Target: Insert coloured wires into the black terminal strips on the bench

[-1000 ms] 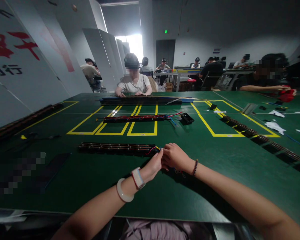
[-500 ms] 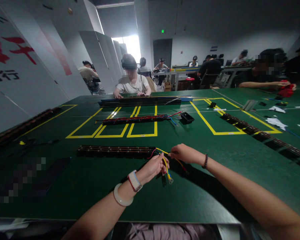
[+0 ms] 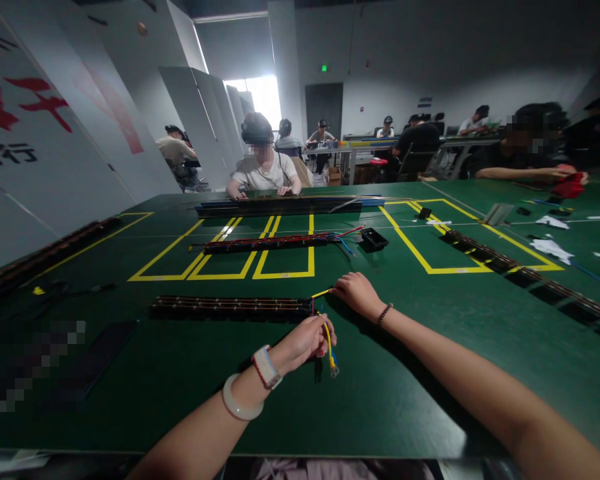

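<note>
In front of me a long black rail with copper-coloured strips [image 3: 230, 307] lies crosswise on the green table. Several wires come out of its right end. My left hand [image 3: 305, 341] is closed on yellow and blue wires [image 3: 329, 343], which hang down past the fingers and end in a metal ring terminal [image 3: 335, 371]. Up and to the right, my right hand [image 3: 357, 293] pinches the end of another yellow wire [image 3: 321, 293], drawn straight out from the rail. The right fingertips are partly hidden behind the hand.
Beyond lies a second rail with red and blue wires [image 3: 270, 244], beside a small black box [image 3: 373, 239]. More rails lie at the right [image 3: 505, 263] and far left. Yellow tape [image 3: 285, 275] marks the table [image 3: 395, 413]. A co-worker [image 3: 265, 167] sits opposite.
My right hand has moved up and slightly left, pulling the yellow wire away from the other wires. The left hand has dropped slightly and left with its wires.
</note>
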{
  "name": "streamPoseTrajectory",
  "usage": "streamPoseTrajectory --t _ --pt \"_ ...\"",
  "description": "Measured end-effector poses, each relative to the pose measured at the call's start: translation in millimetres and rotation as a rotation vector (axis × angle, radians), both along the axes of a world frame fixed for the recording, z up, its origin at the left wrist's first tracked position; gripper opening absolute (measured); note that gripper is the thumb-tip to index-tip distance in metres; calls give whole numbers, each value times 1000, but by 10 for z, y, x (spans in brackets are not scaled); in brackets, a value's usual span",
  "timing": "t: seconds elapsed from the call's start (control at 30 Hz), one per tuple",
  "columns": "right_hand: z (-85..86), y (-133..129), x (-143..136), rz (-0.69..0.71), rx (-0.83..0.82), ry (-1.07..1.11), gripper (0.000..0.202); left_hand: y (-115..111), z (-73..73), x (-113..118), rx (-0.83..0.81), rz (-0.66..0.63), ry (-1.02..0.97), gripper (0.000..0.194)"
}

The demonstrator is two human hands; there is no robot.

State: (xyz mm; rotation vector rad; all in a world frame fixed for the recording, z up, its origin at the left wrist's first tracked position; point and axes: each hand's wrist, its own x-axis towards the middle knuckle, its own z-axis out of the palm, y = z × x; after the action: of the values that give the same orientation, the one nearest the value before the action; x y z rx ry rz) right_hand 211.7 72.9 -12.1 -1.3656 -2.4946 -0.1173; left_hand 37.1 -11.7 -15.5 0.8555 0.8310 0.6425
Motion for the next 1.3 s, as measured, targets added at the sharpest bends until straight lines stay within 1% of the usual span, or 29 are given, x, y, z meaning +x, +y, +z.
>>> streamPoseTrajectory --t 0.07,0.1,0.17,0.27,0.33,0.43,0.53,0.67,0.8,0.9,1.03,1.17,1.3 --pt "-10 -82 59 74 85 32 26 0 -4 7 -17 14 -40 28" --pt "-10 -135 99 138 126 49 25 0 -7 11 -22 18 -59 30" --pt "-2 -249 181 321 195 58 23 -1 -14 19 -33 24 -88 32" --pt "16 -389 268 613 255 -7 25 -6 -27 27 -53 39 -97 30" --pt "28 -442 283 709 280 -65 29 -9 -35 27 -65 48 -96 28" --pt "44 -461 261 739 320 -140 32 -5 -56 15 -81 15 -95 30" --pt "50 -439 240 763 351 -206 31 15 -91 -2 -81 -42 -77 38" --pt "37 -388 250 749 364 -209 30 40 -129 -14 -92 -66 -63 42" --pt "32 -332 244 729 373 -209 27 34 -121 -9 -94 -43 -62 40" --pt "29 -308 230 743 417 -230 27 28 -109 -4 -91 -32 -91 35" --pt "16 -323 234 781 474 -239 28 29 -129 -1 -91 -42 -127 29" --pt "21 -350 248 827 523 -246 28 26 -154 -4 -74 -57 -78 32" --pt "21 -347 249 836 515 -230 26 21 -156 -4 -71 -56 -81 34"
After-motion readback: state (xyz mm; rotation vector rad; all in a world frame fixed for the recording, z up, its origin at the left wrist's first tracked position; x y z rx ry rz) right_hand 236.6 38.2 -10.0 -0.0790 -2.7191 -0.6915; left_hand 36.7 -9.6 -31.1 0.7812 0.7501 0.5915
